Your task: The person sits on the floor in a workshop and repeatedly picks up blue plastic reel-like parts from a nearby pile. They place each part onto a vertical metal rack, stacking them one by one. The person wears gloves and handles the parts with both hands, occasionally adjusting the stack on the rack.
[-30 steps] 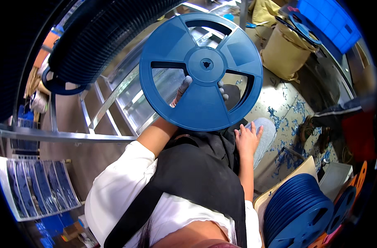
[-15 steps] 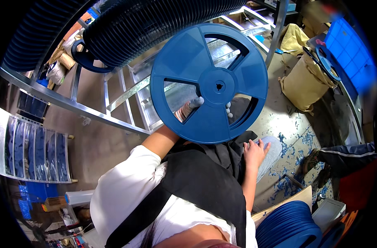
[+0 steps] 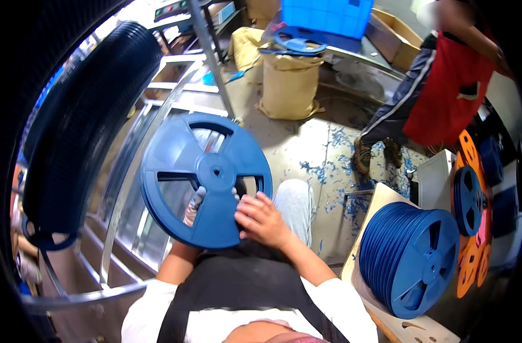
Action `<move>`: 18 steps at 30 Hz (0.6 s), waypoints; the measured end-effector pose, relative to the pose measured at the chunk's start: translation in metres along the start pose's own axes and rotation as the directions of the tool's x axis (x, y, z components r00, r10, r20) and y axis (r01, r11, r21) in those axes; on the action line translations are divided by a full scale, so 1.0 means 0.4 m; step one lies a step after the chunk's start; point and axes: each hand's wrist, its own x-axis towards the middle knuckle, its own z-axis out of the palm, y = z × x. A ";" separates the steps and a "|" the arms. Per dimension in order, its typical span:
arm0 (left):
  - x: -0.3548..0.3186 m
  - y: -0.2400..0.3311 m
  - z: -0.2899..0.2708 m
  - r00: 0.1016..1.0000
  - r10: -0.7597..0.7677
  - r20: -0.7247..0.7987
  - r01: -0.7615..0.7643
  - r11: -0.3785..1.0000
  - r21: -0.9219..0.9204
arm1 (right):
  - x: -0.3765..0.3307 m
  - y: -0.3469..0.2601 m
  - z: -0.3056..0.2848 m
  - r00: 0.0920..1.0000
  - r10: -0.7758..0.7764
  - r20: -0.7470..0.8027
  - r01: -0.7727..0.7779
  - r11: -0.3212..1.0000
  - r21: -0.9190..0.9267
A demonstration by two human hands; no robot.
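Observation:
A blue plastic reel [image 3: 215, 220] with three cut-out windows is held tilted in front of me. My left hand [image 3: 194, 204], partly covered in a light wrapping or glove, grips it from below; its thumb comes through one window and fingertips show at another, with the solid section between. The palm is hidden behind the reel. My right hand [image 3: 264, 222] is bare and rests on the reel's lower right edge, fingers spread over the face.
At left, a long row of dark reels [image 3: 89, 137] lies by a metal frame [image 3: 121, 197]. Stacked blue reels [image 3: 424, 263] sit on a board at right. Beyond stand a brown sack [image 3: 289, 86], a blue crate [image 3: 327, 17] and a person in a red apron [image 3: 444, 86]. Blue scraps litter the floor.
My view has swung to the right. My right hand has left my knee and now lies on the reel. The left hand still grips the reel.

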 end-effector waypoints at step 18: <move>0.339 0.094 0.039 0.965 -0.169 0.199 0.207 0.959 -0.192 | 0.142 0.274 -0.262 0.818 0.351 -0.456 -0.375 0.926 0.041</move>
